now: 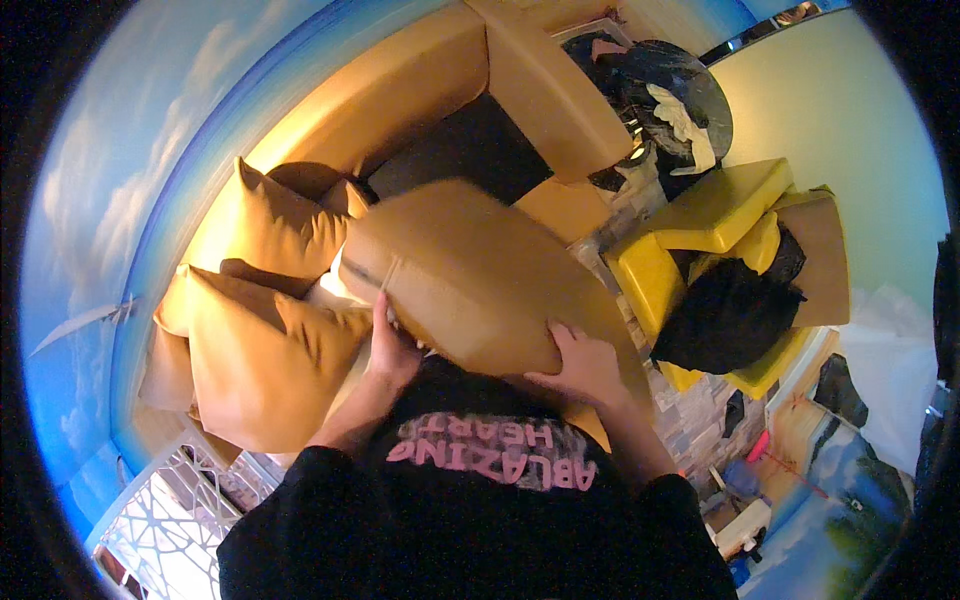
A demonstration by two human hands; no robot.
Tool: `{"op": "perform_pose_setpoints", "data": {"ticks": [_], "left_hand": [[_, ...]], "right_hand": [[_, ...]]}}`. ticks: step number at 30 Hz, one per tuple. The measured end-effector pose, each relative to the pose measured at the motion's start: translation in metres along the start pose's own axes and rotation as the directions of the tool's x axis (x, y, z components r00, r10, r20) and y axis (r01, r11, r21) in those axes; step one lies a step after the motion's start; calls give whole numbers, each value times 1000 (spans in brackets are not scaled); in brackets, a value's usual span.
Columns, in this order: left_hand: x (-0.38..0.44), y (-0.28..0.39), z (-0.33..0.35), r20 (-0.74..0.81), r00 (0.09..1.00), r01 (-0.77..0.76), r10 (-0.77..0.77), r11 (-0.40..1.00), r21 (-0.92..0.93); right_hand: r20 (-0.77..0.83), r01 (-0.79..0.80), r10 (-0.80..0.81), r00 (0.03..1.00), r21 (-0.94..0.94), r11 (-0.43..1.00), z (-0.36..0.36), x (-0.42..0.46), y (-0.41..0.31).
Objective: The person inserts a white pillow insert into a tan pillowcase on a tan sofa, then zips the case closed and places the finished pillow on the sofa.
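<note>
A large tan seat cushion [465,262] with a smooth, leather-like cover is held up against the front of my black shirt. My left hand [394,341] grips its near left edge, the thumb along a seam and the fingers hidden beneath. On the right, my right hand [585,360] presses on the near part of the cushion with thumb and fingers spread. Some white material shows at the cushion's left edge. Beyond lies the tan sofa [555,97], whose dark seat base [465,150] is exposed.
Two tan pillows [277,360] lean on the sofa to the left. A yellow armchair [720,210] at right bears a black bag or cloth [727,315]. Behind it stands a dark round table [682,90] with a white cloth. A white lattice panel [172,517] is at lower left.
</note>
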State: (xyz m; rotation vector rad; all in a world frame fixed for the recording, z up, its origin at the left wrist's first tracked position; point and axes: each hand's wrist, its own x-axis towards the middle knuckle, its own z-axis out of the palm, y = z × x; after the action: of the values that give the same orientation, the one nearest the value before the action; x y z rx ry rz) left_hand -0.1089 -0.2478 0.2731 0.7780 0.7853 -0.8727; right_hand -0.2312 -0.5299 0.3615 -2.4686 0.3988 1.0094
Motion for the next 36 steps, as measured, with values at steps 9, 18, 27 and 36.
{"op": "perform_pose_setpoints", "data": {"ticks": [9,18,27,36], "left_hand": [[136,55,46,47,999,-31,2,789,613],[172,-37,-79,-211,838,-312,503,760,570],[157,-40,-67,-291,805,-115,517,617,779],[169,-54,26,-193,683,-9,705,273,962]], "right_hand": [[-711,193,-204,673,-97,976,33,152,-55],[-187,480,-491,851,-106,871,84,190,-96],[-148,376,-352,924,199,905,147,209,-24],[-399,228,-124,909,226,947,105,296,41]]}}
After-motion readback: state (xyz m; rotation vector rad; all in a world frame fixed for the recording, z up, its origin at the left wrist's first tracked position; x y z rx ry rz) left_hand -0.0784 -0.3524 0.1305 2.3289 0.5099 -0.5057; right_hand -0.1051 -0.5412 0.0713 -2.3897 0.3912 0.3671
